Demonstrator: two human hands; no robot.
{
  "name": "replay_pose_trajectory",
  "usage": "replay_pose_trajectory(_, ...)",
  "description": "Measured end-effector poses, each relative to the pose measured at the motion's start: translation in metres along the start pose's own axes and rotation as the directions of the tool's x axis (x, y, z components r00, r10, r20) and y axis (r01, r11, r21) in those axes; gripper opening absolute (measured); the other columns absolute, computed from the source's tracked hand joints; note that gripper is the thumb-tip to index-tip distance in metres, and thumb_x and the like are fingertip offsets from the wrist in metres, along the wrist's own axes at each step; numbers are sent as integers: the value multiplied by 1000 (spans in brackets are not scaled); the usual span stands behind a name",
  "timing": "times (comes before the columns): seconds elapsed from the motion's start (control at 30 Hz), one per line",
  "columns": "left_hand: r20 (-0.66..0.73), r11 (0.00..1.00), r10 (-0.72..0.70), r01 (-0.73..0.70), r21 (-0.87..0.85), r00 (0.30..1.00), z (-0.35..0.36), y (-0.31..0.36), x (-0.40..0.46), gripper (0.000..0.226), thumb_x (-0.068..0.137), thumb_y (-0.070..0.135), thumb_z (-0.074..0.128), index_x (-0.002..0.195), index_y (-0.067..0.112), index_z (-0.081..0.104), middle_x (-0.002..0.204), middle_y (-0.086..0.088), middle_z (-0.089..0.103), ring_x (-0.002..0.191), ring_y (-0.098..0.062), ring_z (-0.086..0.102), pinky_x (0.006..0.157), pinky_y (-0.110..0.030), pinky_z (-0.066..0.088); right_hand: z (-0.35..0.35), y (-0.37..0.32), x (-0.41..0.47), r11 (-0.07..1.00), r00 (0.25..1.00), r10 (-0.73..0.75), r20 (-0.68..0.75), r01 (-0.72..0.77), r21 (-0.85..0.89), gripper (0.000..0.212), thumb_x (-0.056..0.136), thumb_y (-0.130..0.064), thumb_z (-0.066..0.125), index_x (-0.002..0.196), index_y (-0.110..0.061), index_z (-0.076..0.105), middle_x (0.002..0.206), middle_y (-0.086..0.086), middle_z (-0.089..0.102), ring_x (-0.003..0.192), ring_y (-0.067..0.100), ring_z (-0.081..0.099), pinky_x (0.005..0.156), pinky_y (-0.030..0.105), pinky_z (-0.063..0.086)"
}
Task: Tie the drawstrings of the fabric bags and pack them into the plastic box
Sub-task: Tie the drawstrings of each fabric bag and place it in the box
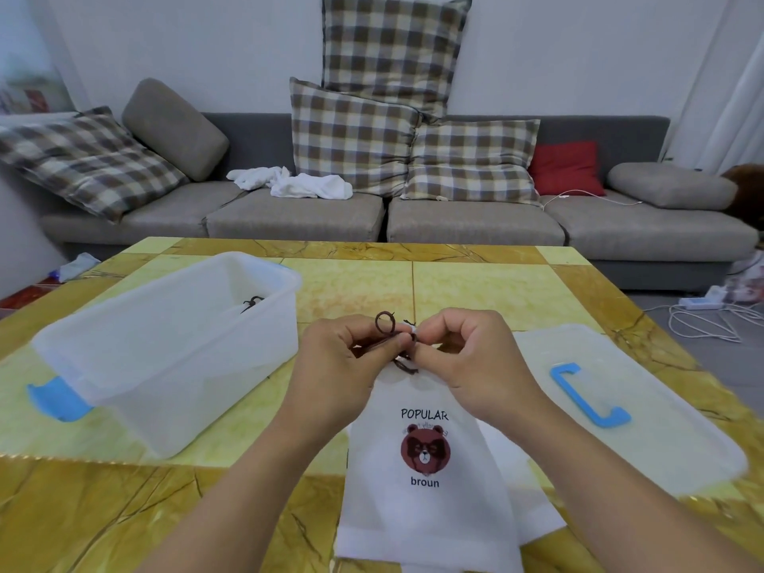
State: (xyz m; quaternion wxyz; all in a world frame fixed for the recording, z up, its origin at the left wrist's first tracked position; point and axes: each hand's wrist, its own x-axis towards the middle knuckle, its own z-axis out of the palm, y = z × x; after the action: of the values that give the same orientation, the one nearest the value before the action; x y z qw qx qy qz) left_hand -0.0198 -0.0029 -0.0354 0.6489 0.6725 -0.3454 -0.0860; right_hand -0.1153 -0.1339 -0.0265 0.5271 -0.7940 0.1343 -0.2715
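Both hands meet over the top of a white fabric bag (426, 481) printed with a bear face, which lies flat on the yellow marbled surface (364, 279). The left hand (335, 366) pinches the brown drawstring (386, 324), a small loop standing above its fingers; the right hand (467, 361) pinches the cord's other end. The plastic box (165, 349) sits open to the left, its lid (628, 407) to the right.
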Motion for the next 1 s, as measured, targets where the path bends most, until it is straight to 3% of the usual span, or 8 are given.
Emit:
replay_pose_trajectory(0.1,14,998,46,-47,45,999,2,0,-1,12,86,6,75,90,16,81,84,5,78,84,-11,74,74,-22,56,4,1,-1,994,996,-79,-40,75,-82,20,77,0,72,68,-10,58,58,1,60,52,12,49,50,23,39)
replay_pose_trajectory(0.2,28,999,26,-25,-35,999,4,2,-2,13,86,3,73,90,13,80,85,0,79,85,-18,75,79,-28,60,4,-1,-1,987,994,-108,-6,107,-117,15,80,-3,67,75,-10,56,62,10,59,51,9,40,47,22,34)
replay_pose_trajectory(0.33,27,995,16,-13,-99,1000,1,2,0,13,86,2,72,92,11,80,86,-7,78,85,-26,74,82,-34,60,-4,-1,6,1000,993,0,114,-3,20,14,86,-1,68,81,-14,64,65,1,60,62,12,49,59,28,39)
replay_pose_trajectory(0.4,31,994,15,-12,-106,999,1,2,-1,13,86,2,72,93,10,80,85,-8,78,80,-20,72,79,-31,59,-8,-3,5,990,975,62,214,-87,107,13,92,-4,66,92,-15,74,80,11,72,74,13,59,70,28,46)
replay_pose_trajectory(0.47,43,995,20,-16,-99,999,2,3,-2,14,86,0,72,94,7,80,84,-5,78,76,-10,69,72,-23,54,-12,-4,3,971,944,111,311,-169,167,19,95,-4,63,100,-15,78,94,9,77,84,11,66,77,22,50)
replay_pose_trajectory(0.63,45,991,2,4,-130,999,4,5,-4,14,85,-1,72,88,10,80,85,0,79,81,-10,73,74,-18,53,-30,-1,6,928,896,203,396,-305,213,7,89,-4,70,93,-1,75,91,2,75,89,17,66,77,20,48)
replay_pose_trajectory(0.83,85,967,-58,77,-243,995,5,10,-7,15,84,0,72,84,13,80,84,-5,78,80,-14,74,74,-20,55,-32,-4,2,834,809,214,548,-443,328,10,82,-11,68,72,-8,66,68,1,63,57,9,60,53,17,49)
replay_pose_trajectory(1.0,98,959,-62,87,-269,993,0,11,-7,17,85,-2,69,86,11,80,86,-6,78,82,-13,73,74,-20,54,-38,-3,5,832,803,207,558,-445,332,14,85,-20,65,83,-11,76,77,3,69,66,13,65,62,23,55)
